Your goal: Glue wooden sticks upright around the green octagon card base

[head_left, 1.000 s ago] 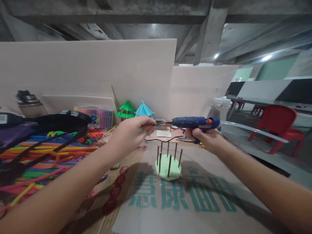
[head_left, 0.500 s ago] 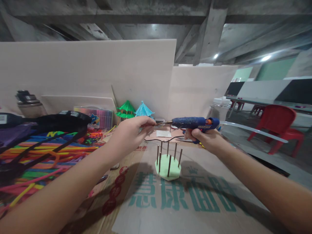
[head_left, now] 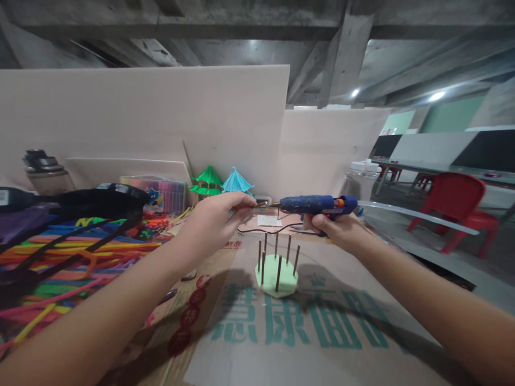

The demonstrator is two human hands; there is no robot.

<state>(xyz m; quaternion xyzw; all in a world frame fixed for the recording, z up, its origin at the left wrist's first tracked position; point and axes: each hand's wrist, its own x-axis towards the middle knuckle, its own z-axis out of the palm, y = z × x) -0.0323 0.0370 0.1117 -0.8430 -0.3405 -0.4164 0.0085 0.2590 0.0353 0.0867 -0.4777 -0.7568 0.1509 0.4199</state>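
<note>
My right hand [head_left: 332, 228] is wrapped round the handle of a blue glue gun [head_left: 308, 204], a clear glue stick [head_left: 418, 214] sticking out of its back. My left hand [head_left: 225, 214] pinches a thin brown stick [head_left: 261, 205], whose free end is at the gun's nozzle. Whether the two touch is hard to tell. Below them, a pale green foam base [head_left: 277, 279] carries several upright brown sticks and lies on the cardboard [head_left: 322, 354] printed with green characters.
Colourful pipe cleaners [head_left: 80, 252] and a black strap [head_left: 108, 201] lie left. Behind are green [head_left: 209, 176] and blue [head_left: 236, 179] paper roofs, a marker case [head_left: 171, 195] and a clear bottle [head_left: 359, 179]. A red chair [head_left: 462, 198] stands right.
The glue gun and my right hand have shifted slightly left, towards my left hand. My left hand keeps its pinch on the stick.
</note>
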